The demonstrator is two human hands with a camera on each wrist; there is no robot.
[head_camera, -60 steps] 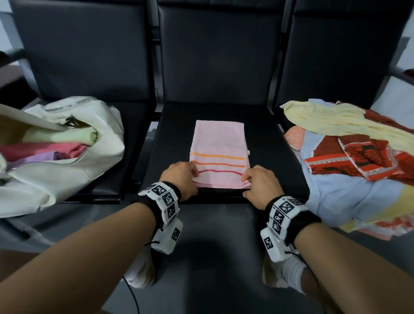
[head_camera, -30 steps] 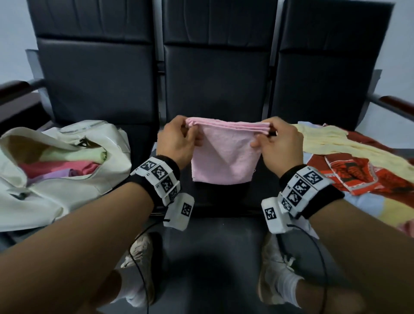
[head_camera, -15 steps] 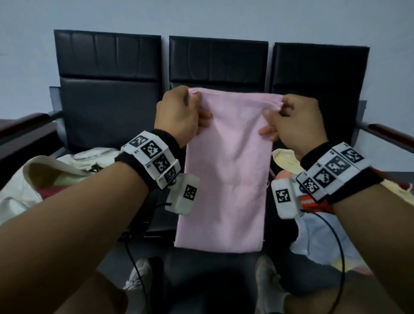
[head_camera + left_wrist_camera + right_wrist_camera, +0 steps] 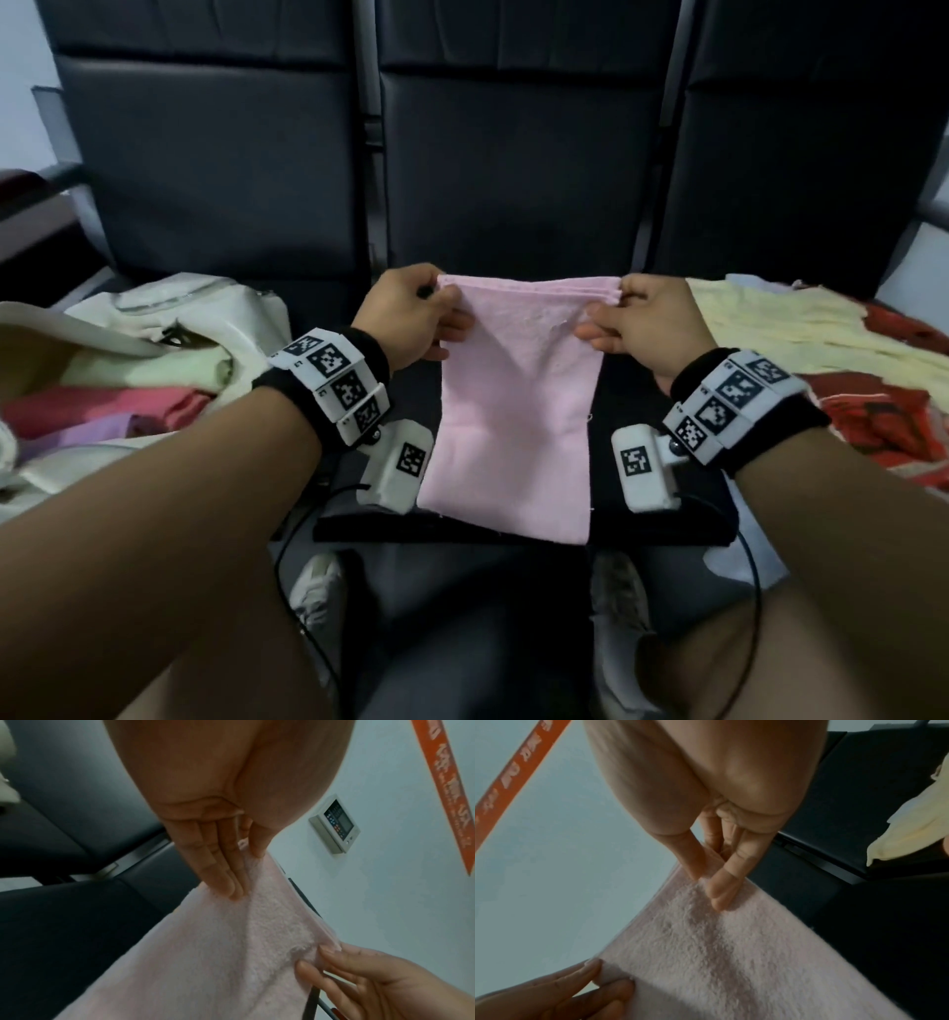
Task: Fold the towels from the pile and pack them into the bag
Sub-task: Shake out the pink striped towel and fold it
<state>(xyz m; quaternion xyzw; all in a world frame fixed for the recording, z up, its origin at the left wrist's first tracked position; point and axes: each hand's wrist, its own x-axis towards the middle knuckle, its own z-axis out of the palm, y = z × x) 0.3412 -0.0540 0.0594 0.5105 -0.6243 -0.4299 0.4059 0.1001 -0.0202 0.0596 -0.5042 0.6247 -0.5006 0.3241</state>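
Note:
A pink towel [image 4: 513,411], folded to a narrow strip, hangs from both hands above the middle black seat [image 4: 662,529]. My left hand [image 4: 444,313] pinches its top left corner and my right hand [image 4: 603,318] pinches the top right corner. In the left wrist view the left hand [image 4: 246,870] has thumb and fingers closed on the towel [image 4: 205,953]. The right wrist view shows the right hand [image 4: 706,886] pinching the towel [image 4: 731,953] edge. The cream bag [image 4: 169,308], holding folded towels, lies on the left seat. The pile of towels [image 4: 821,349] lies on the right seat.
Three black seat backs [image 4: 503,169] stand behind the towel. Two white shoes [image 4: 313,591] are on the floor under the seat's front edge. A wall control panel [image 4: 334,823] and an orange banner [image 4: 444,787] show in the left wrist view.
Both hands lifted the pink towel off the seat, raised it so it hung full length, and have now lowered it, its bottom end reaching the seat's front edge.

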